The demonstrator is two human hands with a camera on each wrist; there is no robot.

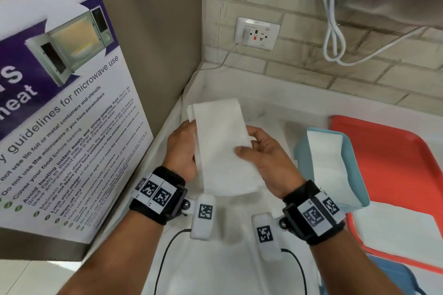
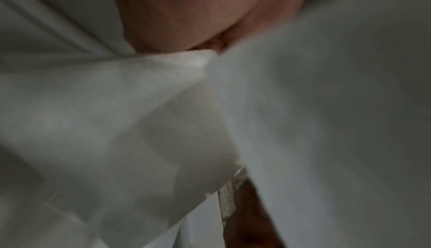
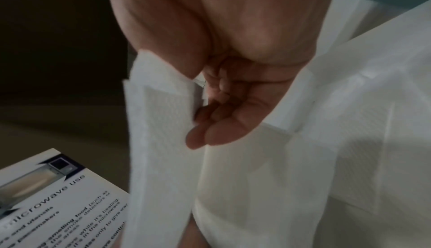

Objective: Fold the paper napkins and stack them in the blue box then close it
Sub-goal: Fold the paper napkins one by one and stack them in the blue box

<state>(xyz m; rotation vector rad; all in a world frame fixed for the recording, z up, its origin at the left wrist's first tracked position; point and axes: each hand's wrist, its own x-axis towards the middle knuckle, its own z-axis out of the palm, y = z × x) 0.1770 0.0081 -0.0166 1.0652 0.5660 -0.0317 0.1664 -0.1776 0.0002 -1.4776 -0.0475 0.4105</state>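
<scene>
Both hands – left hand (image 1: 183, 151) at 9 o'clock, right hand (image 1: 266, 163) at 3 – pinch w/ curled fingers (image 3: 205, 137) the long white folded paper napkin (image 1: 223, 146) above the white surface (image 1: 239, 270), prob. squaring edges for another fold; open light-blue plastic box (image 1: 352, 165) waits at 3 o'clock.

napkin (image 1: 225, 148) white, fine embossed weave; box (image 1: 352, 165) light blue; tray (image 1: 393, 158) orange-red; wristbands (image 1: 158, 195) black with black-and-white square markers.
</scene>
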